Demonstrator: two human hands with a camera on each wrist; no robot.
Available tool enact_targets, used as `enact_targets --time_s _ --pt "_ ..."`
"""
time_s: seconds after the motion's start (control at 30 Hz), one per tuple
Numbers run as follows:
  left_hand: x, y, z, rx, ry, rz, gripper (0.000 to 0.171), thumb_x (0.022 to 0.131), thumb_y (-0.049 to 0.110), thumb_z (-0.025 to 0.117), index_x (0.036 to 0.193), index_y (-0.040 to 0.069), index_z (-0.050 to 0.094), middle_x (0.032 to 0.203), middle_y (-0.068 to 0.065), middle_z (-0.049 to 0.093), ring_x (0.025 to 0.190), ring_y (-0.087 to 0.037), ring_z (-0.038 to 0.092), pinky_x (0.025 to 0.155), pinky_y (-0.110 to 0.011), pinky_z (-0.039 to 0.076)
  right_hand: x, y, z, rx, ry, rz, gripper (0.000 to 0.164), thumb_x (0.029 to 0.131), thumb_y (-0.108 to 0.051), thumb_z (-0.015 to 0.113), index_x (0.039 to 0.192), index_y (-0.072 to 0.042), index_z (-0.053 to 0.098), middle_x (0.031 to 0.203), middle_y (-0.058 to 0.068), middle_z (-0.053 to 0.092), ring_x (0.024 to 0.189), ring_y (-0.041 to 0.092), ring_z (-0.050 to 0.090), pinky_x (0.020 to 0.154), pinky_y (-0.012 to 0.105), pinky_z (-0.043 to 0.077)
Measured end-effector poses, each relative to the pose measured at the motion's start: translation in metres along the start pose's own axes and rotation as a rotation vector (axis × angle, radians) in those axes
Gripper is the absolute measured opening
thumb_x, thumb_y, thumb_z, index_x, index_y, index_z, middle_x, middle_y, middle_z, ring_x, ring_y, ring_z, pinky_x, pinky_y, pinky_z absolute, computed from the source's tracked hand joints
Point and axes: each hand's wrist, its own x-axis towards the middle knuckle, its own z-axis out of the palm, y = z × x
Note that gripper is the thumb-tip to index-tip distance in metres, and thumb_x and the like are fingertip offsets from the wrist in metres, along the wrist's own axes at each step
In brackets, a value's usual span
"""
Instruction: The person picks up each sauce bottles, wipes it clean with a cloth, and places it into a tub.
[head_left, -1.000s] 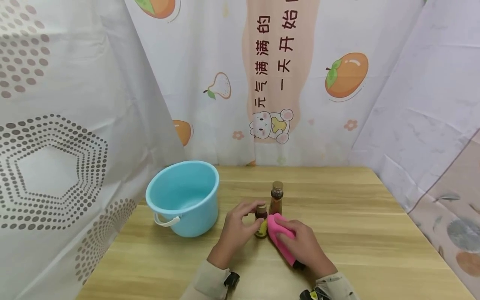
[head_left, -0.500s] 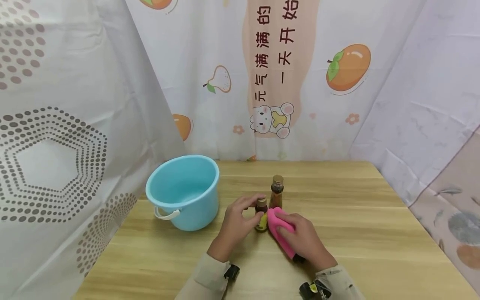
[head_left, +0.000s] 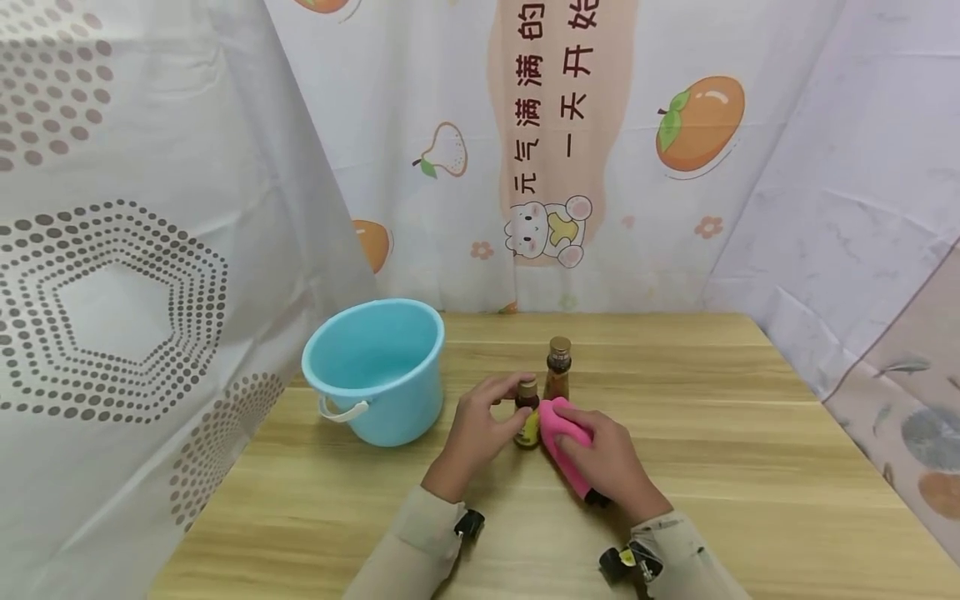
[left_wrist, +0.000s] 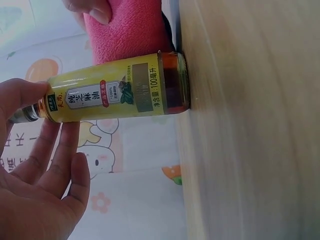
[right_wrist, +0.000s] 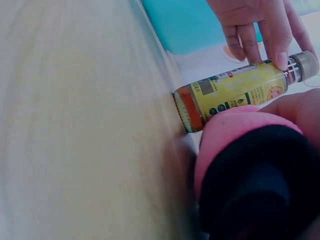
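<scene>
A small sesame oil bottle (head_left: 528,430) with a yellow label stands upright on the wooden table. My left hand (head_left: 477,427) holds it near the neck, thumb on one side and fingertips on the other, as the left wrist view shows. My right hand (head_left: 609,460) grips a pink fleecy cloth (head_left: 558,450) with a black end, close against the bottle's right side. In the right wrist view the black end (right_wrist: 255,180) faces the camera and hides most of that hand. Just behind the cloth rises a second, taller brown bottle (head_left: 557,379) with a gold cap, its lower part covered.
To the left stands a light blue bucket (head_left: 405,408) with a white handle (head_left: 343,412) hanging at its front. The table (head_left: 720,417) reaches back to a printed curtain (head_left: 637,275), and more curtains hang at both sides.
The whole scene sits higher in the head view now, as the camera tilts down. Both hands keep their holds on the bottle and the cloth, with little visible movement.
</scene>
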Motion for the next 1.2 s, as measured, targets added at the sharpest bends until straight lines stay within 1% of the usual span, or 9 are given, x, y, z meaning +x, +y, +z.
enact_targets --time_s 0.13,0.3,0.37,0.6,0.73,0.8,0.97,1.1,1.2 --pt "0.0004 0.0006 0.0011 -0.019 -0.003 -0.001 0.045 0.093 0.016 0.079 0.133 0.032 0.068 0.124 0.008 0.069 0.105 -0.008 0.070 0.090 -0.051 0.060 -0.0017 0.0007 0.0017 0.043 0.033 0.009 0.043 0.092 -0.026 0.076 0.134 -0.030 0.071 0.124 0.005 0.072 0.093 0.018 0.063 0.075 0.029 0.055" --pt "-0.0005 0.0025 0.0002 -0.010 -0.001 -0.002 0.046 0.091 0.013 0.081 0.133 0.029 0.069 0.123 0.007 0.070 0.103 -0.008 0.069 0.089 -0.050 0.060 -0.0029 0.0020 0.0039 0.112 0.082 -0.002 0.043 0.092 -0.027 0.078 0.134 -0.035 0.070 0.129 0.002 0.071 0.097 0.017 0.064 0.076 0.028 0.056" --pt "-0.0009 0.0027 0.0005 0.003 -0.001 0.001 0.047 0.090 0.013 0.081 0.133 0.031 0.069 0.122 0.007 0.071 0.103 -0.008 0.069 0.089 -0.045 0.060 -0.0043 0.0012 0.0032 0.142 0.106 -0.020 0.043 0.092 -0.027 0.079 0.134 -0.035 0.070 0.130 0.000 0.071 0.097 0.018 0.064 0.075 0.028 0.056" --pt "0.0005 0.0023 0.0026 0.008 0.000 0.019 0.047 0.092 0.015 0.080 0.133 0.032 0.068 0.126 0.007 0.070 0.106 -0.008 0.070 0.091 -0.043 0.061 -0.0047 -0.0009 -0.0024 0.185 0.188 -0.154 0.045 0.092 -0.018 0.079 0.134 -0.031 0.071 0.128 0.000 0.071 0.098 0.017 0.064 0.073 0.025 0.057" --pt "0.0014 0.0023 0.0016 0.012 0.010 0.015 0.046 0.092 0.016 0.080 0.134 0.031 0.068 0.127 0.008 0.070 0.105 -0.006 0.070 0.089 -0.039 0.060 -0.0015 -0.0015 -0.0027 0.205 0.206 -0.230 0.045 0.092 -0.017 0.080 0.135 -0.028 0.070 0.125 0.001 0.071 0.094 0.017 0.063 0.071 0.024 0.056" --pt "0.0020 0.0026 0.0009 0.014 0.019 0.017 0.046 0.091 0.015 0.080 0.134 0.028 0.069 0.127 0.008 0.070 0.104 -0.007 0.070 0.087 -0.040 0.060 -0.0001 -0.0023 -0.0022 0.212 0.209 -0.255 0.045 0.092 -0.017 0.080 0.135 -0.027 0.070 0.124 0.002 0.071 0.093 0.017 0.063 0.070 0.025 0.056" --pt "0.0018 0.0033 0.0000 0.017 0.029 0.020 0.046 0.090 0.013 0.081 0.133 0.025 0.070 0.126 0.007 0.071 0.103 -0.009 0.070 0.085 -0.046 0.061 0.0004 -0.0045 -0.0008 0.218 0.204 -0.244 0.045 0.091 -0.018 0.081 0.134 -0.028 0.071 0.126 0.002 0.071 0.094 0.018 0.063 0.071 0.024 0.056" --pt "0.0017 0.0031 0.0003 0.030 0.029 0.018 0.046 0.090 0.014 0.082 0.133 0.026 0.070 0.126 0.008 0.071 0.103 -0.008 0.070 0.085 -0.039 0.060 -0.0001 -0.0036 -0.0008 0.203 0.185 -0.208 0.046 0.092 -0.016 0.081 0.134 -0.029 0.070 0.125 0.002 0.071 0.094 0.017 0.063 0.072 0.024 0.056" --pt "0.0020 0.0025 0.0005 0.026 0.032 0.022 0.046 0.090 0.014 0.081 0.133 0.026 0.069 0.126 0.007 0.071 0.103 -0.008 0.071 0.085 -0.041 0.060 0.0007 -0.0020 -0.0009 0.186 0.169 -0.191 0.046 0.092 -0.016 0.080 0.135 -0.029 0.070 0.123 0.002 0.071 0.093 0.018 0.063 0.071 0.024 0.056"
